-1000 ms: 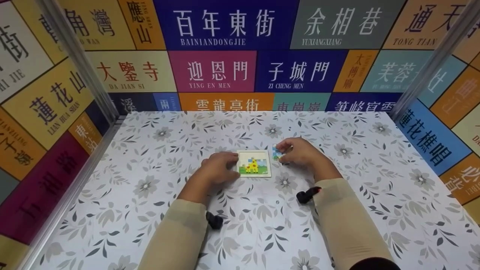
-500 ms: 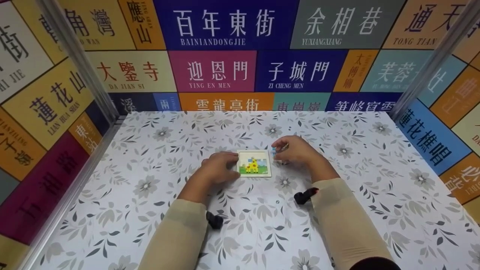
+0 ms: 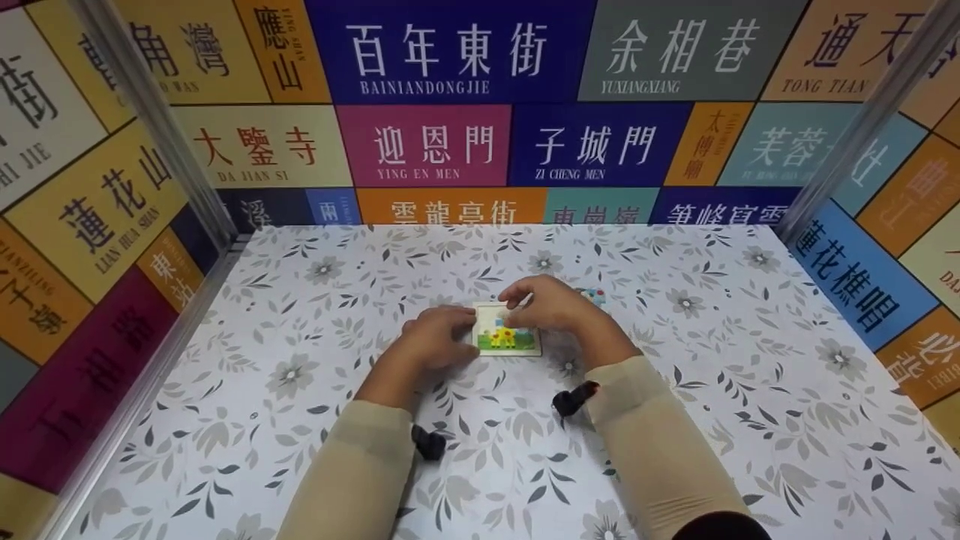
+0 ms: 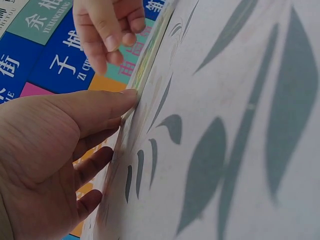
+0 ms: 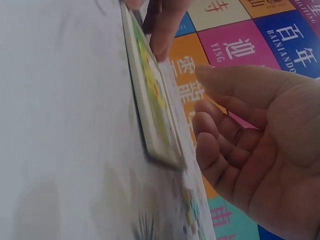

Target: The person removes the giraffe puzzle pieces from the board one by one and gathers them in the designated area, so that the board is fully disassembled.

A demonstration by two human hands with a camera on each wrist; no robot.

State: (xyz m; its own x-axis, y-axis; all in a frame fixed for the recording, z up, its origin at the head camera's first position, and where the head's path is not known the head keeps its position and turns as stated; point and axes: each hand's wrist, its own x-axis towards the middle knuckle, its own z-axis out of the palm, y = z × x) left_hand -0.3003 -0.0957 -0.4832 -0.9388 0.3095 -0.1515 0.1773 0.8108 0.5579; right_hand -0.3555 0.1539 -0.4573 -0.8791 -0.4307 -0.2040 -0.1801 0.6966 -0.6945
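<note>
A cream-framed puzzle (image 3: 507, 352) with a yellow giraffe picture lies on the patterned tabletop. My left hand (image 3: 433, 339) grips its left side, thumb at the near corner and fingers at the far one; in the left wrist view that thumb (image 4: 129, 95) touches the frame's edge. The right hand (image 3: 551, 304) is over the frame's upper right part, fingertips bent toward the thumb. In the right wrist view the right hand (image 5: 260, 135) has its fingers curled beside the frame (image 5: 150, 120); whether a small piece is between the fingertips cannot be seen.
Blue, colourful pieces (image 3: 592, 296) lie on the table behind the right hand, partly hidden by it. Panels with large printed characters (image 3: 450, 64) rise at the back and both sides, with metal posts (image 3: 161, 112) at the corners.
The right hand has moved left from beside the frame to above it, uncovering pieces on the table. A blue piece seen at its fingertips earlier is no longer visible there. The left hand stays put.
</note>
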